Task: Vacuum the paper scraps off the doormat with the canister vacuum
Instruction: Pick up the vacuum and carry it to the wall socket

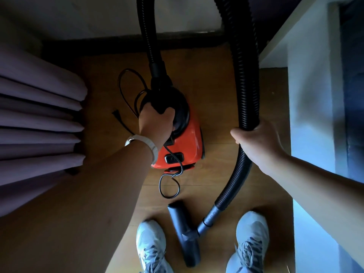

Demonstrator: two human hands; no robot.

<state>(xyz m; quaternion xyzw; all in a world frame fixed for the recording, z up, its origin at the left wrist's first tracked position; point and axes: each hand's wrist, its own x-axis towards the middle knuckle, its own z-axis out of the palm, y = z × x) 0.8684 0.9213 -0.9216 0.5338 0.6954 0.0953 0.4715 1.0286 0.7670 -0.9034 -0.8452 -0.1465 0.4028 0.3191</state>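
Observation:
An orange and black canister vacuum stands on the wooden floor below me. My left hand is closed around its black top handle. The ribbed black hose loops up out of view and comes down on the right, where my right hand grips it. The hose ends in a grey tube and a dark floor nozzle lying between my two shoes. The black power cord lies loose beside the canister with its plug on the floor. No doormat or paper scraps are in view.
Purple curtain folds hang at the left. A white cabinet or door frame stands close on the right. A dark skirting and wall close the far end. My light sneakers stand at the bottom.

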